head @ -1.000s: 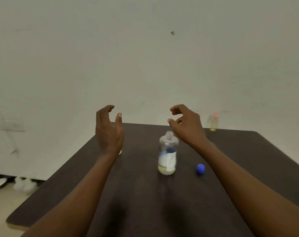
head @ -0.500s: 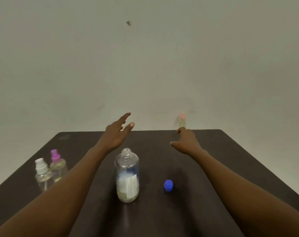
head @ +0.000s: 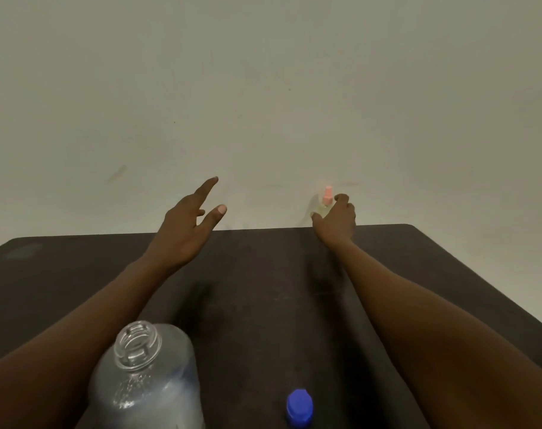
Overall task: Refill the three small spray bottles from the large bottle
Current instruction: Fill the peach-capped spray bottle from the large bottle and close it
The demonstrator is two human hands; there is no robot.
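Observation:
The large clear bottle (head: 145, 385) stands uncapped at the bottom left, its open neck toward me. Its blue cap (head: 300, 405) lies on the table to the right of it. A small spray bottle with a pink top (head: 327, 198) stands at the table's far edge against the wall. My right hand (head: 336, 222) is stretched out to it, thumb on its left and fingers curled by its right side; I cannot tell whether they touch it. My left hand (head: 186, 230) hovers over the far half of the table, fingers spread and holding nothing.
The dark table (head: 263, 305) fills the lower half of the view, with rounded far corners. A plain pale wall (head: 263, 103) rises right behind its far edge. Both forearms cross the table on either side of the large bottle and cap.
My right hand has reached forward up to the pink-topped bottle. The view has moved closer, so the large bottle and cap sit lower, and the two small bottles at the left are out of view.

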